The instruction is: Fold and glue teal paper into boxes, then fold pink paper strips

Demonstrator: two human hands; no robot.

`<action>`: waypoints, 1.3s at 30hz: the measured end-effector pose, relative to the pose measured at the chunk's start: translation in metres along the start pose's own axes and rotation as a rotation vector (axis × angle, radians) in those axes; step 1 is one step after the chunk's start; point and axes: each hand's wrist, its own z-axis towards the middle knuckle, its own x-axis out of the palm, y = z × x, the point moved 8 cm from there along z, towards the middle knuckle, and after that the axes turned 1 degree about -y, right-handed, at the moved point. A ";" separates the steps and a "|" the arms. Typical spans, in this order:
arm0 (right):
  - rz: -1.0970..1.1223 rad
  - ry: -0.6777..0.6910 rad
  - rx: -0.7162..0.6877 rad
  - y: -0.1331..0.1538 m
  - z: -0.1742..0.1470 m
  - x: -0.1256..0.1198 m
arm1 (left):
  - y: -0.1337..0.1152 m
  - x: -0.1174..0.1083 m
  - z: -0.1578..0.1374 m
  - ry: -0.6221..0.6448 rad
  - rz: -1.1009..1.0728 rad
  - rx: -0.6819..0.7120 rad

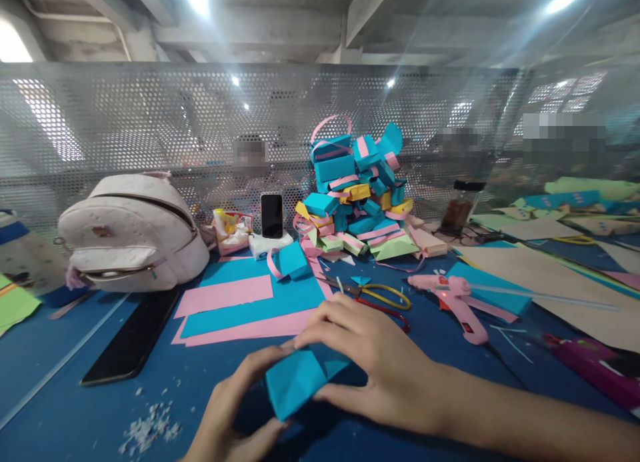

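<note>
Between my two hands is a small blue paper box (296, 383), held just above the blue table near its front edge. My left hand (240, 402) grips its left end, thumb below and fingers along the top. My right hand (365, 355) wraps over the right part, with its thumb underneath and fingers across the top. The box's right side is partly hidden by that hand. Just beyond my right hand lie scissors (385, 295) with yellow and red handles. Sheets of blue paper (235, 320) and pink paper (227, 295) lie beyond my left hand.
A pile of folded paper boxes (350, 202) stands at the back. To the right lie a pink glue gun (457, 299) and large paper sheets (540, 282). On the left are a white backpack (135, 229), a black tablet-like slab (131, 339) and paper scraps (150, 427). A phone (272, 215) stands upright.
</note>
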 end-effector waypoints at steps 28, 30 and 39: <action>0.017 -0.067 -0.035 0.008 -0.001 -0.006 | -0.007 0.001 0.001 -0.010 -0.009 0.031; 0.018 -0.086 -0.021 0.007 -0.002 -0.007 | -0.008 0.001 0.001 -0.020 -0.012 0.031; 0.069 -0.042 -0.021 0.005 -0.001 -0.001 | -0.006 0.002 -0.003 0.000 0.014 0.039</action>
